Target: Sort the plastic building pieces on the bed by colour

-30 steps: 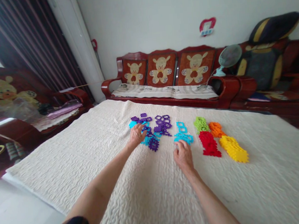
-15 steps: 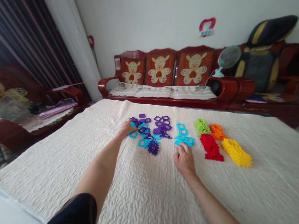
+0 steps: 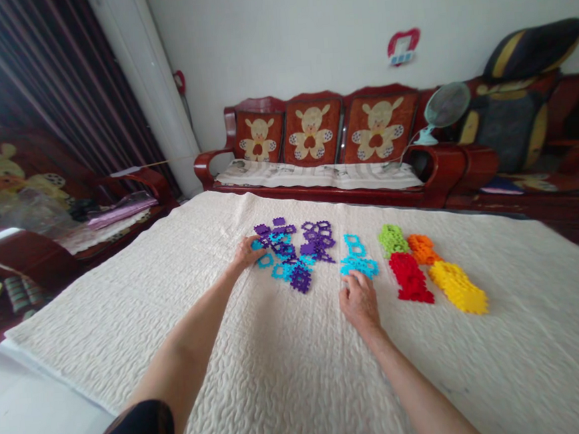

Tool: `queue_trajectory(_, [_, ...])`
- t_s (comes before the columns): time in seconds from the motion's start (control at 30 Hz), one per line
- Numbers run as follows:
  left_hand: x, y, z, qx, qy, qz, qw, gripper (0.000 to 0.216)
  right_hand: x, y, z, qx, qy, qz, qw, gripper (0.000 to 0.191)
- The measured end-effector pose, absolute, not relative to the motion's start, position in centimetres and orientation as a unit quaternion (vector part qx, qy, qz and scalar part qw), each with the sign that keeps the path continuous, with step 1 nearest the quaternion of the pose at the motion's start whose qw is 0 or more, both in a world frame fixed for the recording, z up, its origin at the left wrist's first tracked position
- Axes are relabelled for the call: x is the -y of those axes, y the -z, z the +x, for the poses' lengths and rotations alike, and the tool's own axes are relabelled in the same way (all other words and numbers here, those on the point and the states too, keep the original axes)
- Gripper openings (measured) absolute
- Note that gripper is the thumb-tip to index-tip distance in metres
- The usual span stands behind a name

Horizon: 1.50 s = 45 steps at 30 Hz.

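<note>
Flat plastic snowflake pieces lie on a cream quilted cloth (image 3: 291, 370). A mixed purple and blue heap (image 3: 295, 250) sits in the middle, and my left hand (image 3: 246, 252) rests at its left edge, fingers curled on a blue piece. My right hand (image 3: 359, 298) lies just below a small pile of blue pieces (image 3: 355, 258), fingers bent and touching its near edge. To the right are sorted piles: green (image 3: 391, 238), orange (image 3: 422, 248), red (image 3: 409, 278) and yellow (image 3: 458, 286).
A red wooden sofa (image 3: 323, 141) with bear cushions stands behind the cloth, with a small fan (image 3: 444, 108) on its right armrest. A wooden chair (image 3: 43, 209) with bags stands at the left beside dark curtains. More cushioned seats are at the far right.
My left hand slid from the middle of the mixed heap to its left edge. My right hand stayed by the blue pile.
</note>
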<state>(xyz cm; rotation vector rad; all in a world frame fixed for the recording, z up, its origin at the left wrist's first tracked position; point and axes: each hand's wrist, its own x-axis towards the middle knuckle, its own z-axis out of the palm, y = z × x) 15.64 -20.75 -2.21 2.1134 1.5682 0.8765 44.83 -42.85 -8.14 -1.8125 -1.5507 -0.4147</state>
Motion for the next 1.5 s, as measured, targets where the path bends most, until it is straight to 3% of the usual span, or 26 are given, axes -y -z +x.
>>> queue_trajectory(0.3, [22.7, 2.5, 15.7, -0.483, -0.409, 0.646, 0.426, 0.064, 42.9, 8.0, 44.7, 0.598, 0.158, -0.702, 0.354, 0.025])
queue_trajectory(0.47, [23.4, 1.5, 16.3, -0.481, -0.419, 0.594, 0.49, 0.07, 42.6, 7.9, 44.9, 0.603, 0.145, -0.702, 0.351, 0.026])
queue_trajectory(0.6, [23.7, 0.5, 16.7, -0.518, -0.406, 0.602, 0.452, 0.063, 42.9, 7.6, 46.0, 0.619, 0.138, -0.685, 0.358, 0.029])
queue_trajectory(0.77, [24.8, -0.9, 20.3, -0.566, -0.382, 0.683, 0.259, 0.053, 44.0, 8.1, 48.0, 0.58, 0.137, -0.697, 0.4, 0.035])
queue_trajectory(0.97, [28.0, 0.2, 31.2, -0.443, -0.29, 0.806, 0.266, 0.05, 44.4, 8.6, 48.0, 0.529, 0.142, -0.709, 0.444, 0.048])
queue_trajectory(1.17, [29.5, 2.0, 39.0, -0.347, -0.273, 0.867, 0.231, 0.049, 44.4, 8.2, 47.7, 0.522, 0.133, -0.714, 0.447, 0.048])
queue_trajectory(1.33, [27.4, 1.5, 37.8, -0.356, -0.301, 0.863, 0.197, 0.039, 44.4, 8.7, 48.1, 0.527, 0.141, -0.705, 0.454, 0.047])
queue_trajectory(1.5, [23.2, 0.1, 30.8, -0.523, -0.302, 0.787, 0.127, 0.037, 44.0, 8.4, 47.7, 0.576, 0.125, -0.658, 0.468, 0.044])
